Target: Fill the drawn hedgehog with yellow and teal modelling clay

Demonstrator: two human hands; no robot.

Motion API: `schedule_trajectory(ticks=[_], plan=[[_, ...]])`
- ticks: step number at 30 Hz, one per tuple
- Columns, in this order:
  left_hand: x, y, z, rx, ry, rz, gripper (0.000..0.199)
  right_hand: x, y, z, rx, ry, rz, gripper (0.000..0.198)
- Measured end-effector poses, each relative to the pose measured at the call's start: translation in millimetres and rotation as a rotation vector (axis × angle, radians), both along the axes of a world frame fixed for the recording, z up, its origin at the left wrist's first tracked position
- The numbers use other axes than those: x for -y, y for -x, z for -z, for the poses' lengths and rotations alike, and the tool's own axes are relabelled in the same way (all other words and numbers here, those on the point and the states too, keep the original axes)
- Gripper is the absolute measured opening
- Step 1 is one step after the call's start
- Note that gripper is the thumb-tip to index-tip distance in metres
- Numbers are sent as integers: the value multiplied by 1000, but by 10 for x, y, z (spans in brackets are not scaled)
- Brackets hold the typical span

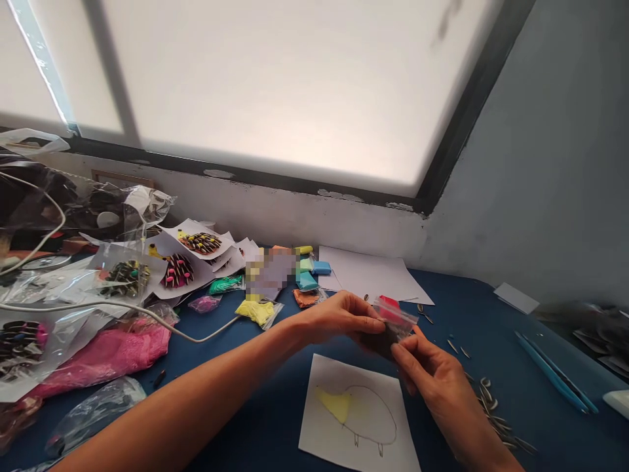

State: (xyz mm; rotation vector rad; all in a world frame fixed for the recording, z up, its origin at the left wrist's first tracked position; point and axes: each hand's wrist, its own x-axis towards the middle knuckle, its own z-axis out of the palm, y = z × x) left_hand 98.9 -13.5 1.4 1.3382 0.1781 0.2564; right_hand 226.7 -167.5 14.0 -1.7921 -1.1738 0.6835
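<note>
My left hand (346, 318) pinches one side of a small clear zip bag (401, 319) with something dark inside. The fingers of my right hand (427, 370) are closed on the bag's other edge. Both hands hold it above the table, over the top edge of a white paper (361, 452). That sheet carries a pencil outline of a rounded animal with short legs, its pointed left end filled in yellow (337, 404). Behind the bag a red patch (388, 301) shows. Striped sunflower seeds (496, 419) lie beside my right forearm.
Blue tweezers (555, 373) rest at the right. Bags of yellow (255, 311), green (226, 284) and orange clay (305, 298) lie beyond my left arm. Seed-covered animal pictures (201, 242) pile up at the left, near a white cable (196, 339) and a pink cloth (108, 357). Blank sheets (373, 269) lie by the wall.
</note>
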Motion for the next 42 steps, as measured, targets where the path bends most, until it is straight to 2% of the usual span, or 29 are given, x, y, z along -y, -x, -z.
schedule_trajectory(ticks=[4,11,16,18,20,21,28,32,35,37,39,41,42], plan=[[19,-50,26,-19,-51,-119,46,-14,21,21,33,-26,23,47],[35,5,-67,36,-107,-60,42,-13,80,-38,31,12,1,41],[-17,2,-70,41,-148,-144,45,-4,58,-36,18,22,15,43],[-89,3,-47,-14,-233,-236,39,-15,22,-24,7,27,28,45],[-184,17,-8,-158,-403,-344,31,-30,-8,-20,-11,24,31,48],[-233,27,15,-202,-437,-376,27,-37,-17,-21,-23,24,28,50],[-391,86,132,-375,-662,-474,18,-51,-16,-9,-51,54,34,56],[-383,111,159,-452,-814,-656,31,-46,18,33,-27,71,-20,50],[-325,112,116,-421,-911,-719,42,-43,55,42,-4,87,-36,47],[-262,96,46,-363,-941,-704,40,-46,62,35,10,87,9,45],[-192,77,-35,-318,-919,-625,29,-51,43,26,5,80,59,44],[-131,68,-102,-275,-849,-448,21,-53,7,26,1,56,92,42],[-105,69,-125,-250,-768,-334,22,-51,-13,31,7,41,106,41]])
